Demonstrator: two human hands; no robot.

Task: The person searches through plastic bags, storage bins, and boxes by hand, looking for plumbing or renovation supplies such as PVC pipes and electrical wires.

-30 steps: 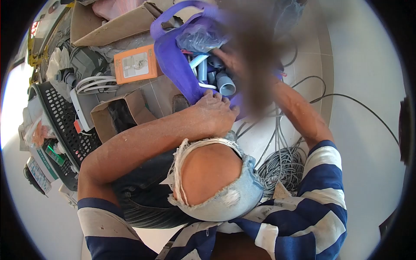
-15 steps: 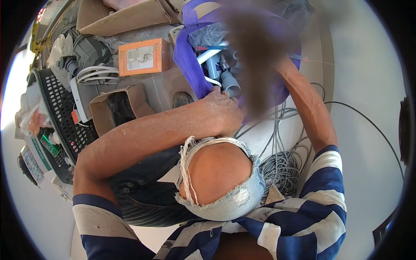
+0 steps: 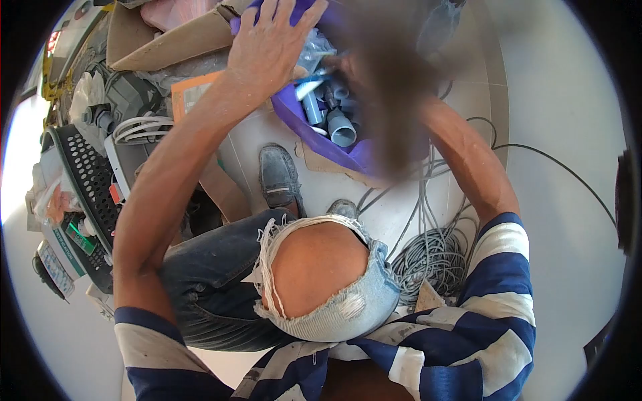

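A purple bag (image 3: 296, 121) stands open on the floor with grey pipe fittings (image 3: 342, 129), a blue-grey pipe piece (image 3: 311, 108) and a clear plastic wrapper (image 3: 314, 51) inside. My left hand (image 3: 269, 48) lies over the bag's far left edge, its fingers spread, nothing visible in it. Over the bag's right part, a brown blur hides most of my right hand (image 3: 346, 65); only some fingertips show near the wrapper, and what they hold, if anything, cannot be made out.
A cardboard box (image 3: 160, 47) is at the upper left, with an orange box (image 3: 189, 93) partly behind my left forearm. A black perforated crate (image 3: 83, 167) and white cable (image 3: 144, 127) are at the left. Coiled grey cable (image 3: 431, 260) lies right of my knee.
My left hand has moved up and left from the bag's near edge to its far left edge, and its fingers have spread. The bag's near edge and fittings now show more.
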